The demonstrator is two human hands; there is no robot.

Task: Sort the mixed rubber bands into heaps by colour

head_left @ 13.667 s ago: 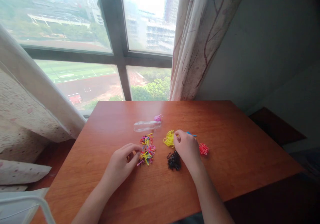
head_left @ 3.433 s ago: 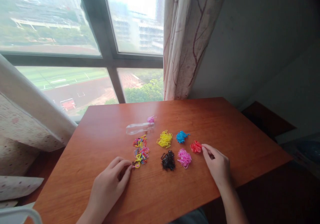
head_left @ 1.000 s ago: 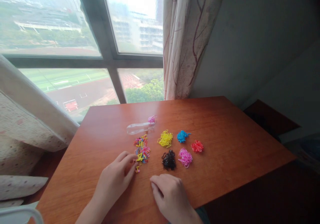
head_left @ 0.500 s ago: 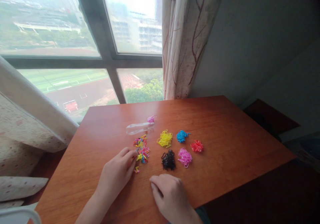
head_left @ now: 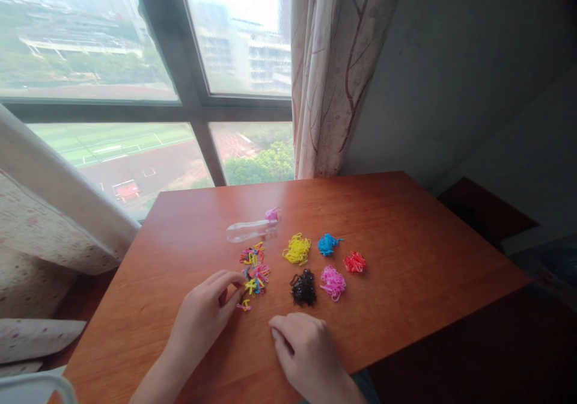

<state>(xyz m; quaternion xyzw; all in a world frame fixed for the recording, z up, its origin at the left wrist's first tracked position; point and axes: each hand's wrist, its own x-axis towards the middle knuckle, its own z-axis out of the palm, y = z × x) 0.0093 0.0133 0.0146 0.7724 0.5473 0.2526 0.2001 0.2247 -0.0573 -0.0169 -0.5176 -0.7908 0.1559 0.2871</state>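
Observation:
My left hand (head_left: pixel 205 314) is at the left edge of a pile of mixed-colour rubber bands (head_left: pixel 256 278), thumb and index finger curled close together. What lies between those fingertips is too small to make out. A yellow and pink band (head_left: pixel 244 305) lies just beside the thumb. My right hand (head_left: pixel 309 347) rests on the table with its fingers curled in, nothing visible in it. Beyond it are sorted heaps of black bands (head_left: pixel 303 288), pink bands (head_left: pixel 333 283), yellow bands (head_left: pixel 297 249), blue bands (head_left: pixel 329 244) and red bands (head_left: pixel 355 263).
A clear plastic item (head_left: pixel 250 231) with a pink piece (head_left: pixel 272 213) at its end lies behind the mixed pile. The wooden table (head_left: pixel 406 223) stands against a window, with curtains (head_left: pixel 322 73) on both sides. A white rail (head_left: pixel 40 383) shows at lower left.
My left hand has drawn back slightly toward me and to the left, its thumb now nearer the small yellow and pink band. My right hand stays in place.

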